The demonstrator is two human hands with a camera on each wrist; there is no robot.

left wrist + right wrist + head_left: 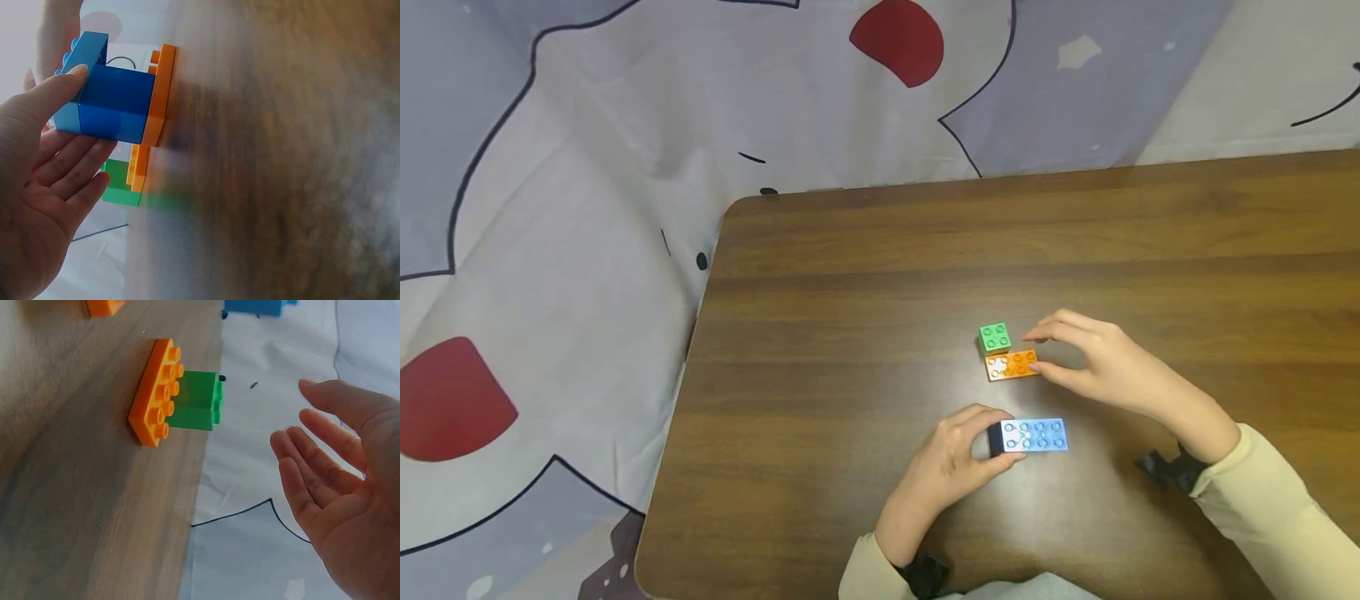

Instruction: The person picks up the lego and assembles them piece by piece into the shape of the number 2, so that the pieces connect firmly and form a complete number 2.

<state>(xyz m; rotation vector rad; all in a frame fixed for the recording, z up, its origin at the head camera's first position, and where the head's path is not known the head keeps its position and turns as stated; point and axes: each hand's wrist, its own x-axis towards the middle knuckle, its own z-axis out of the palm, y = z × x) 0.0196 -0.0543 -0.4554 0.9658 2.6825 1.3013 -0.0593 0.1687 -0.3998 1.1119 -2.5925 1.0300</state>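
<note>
My left hand grips the left end of a stack of toy building bricks, thumb in front and fingers behind. The stack has a long light blue brick on top, a dark blue block under it and an orange piece at the bottom. Farther back lies a flat orange brick with two rows of studs, and a green brick stands close behind its left part. My right hand hovers by the orange brick's right end, fingers loosely bent and holding nothing.
The brown wooden table has a rounded left corner. A patterned white and grey-lilac cloth hangs along its back and left edges. Black bands circle both wrists, below cream sleeves.
</note>
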